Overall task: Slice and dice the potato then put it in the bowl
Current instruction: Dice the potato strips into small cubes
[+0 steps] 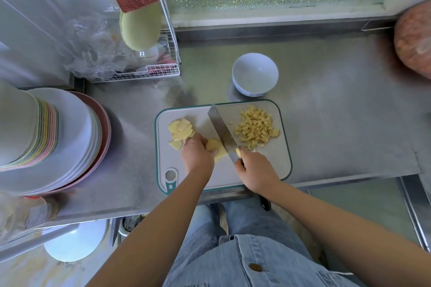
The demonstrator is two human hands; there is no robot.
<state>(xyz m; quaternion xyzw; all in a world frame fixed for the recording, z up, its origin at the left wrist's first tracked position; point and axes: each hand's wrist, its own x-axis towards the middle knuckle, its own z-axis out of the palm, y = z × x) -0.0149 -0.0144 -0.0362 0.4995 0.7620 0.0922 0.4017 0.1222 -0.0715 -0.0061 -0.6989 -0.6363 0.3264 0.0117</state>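
2 hands bracketed the potato piece (215, 149). It lay just left of our right hand (255, 170), which was curled round the knife (221, 131) handle. Our left hand (197, 154), the nearer one, pinned it to the cutting board (285, 158) with curled fingertips. The blade's long axis ran forward and leftward from that grip, its edge touching the piece's right side. Diced potato (256, 129) sat just ahead of the grip, and the bowl (255, 74) stood farther ahead.
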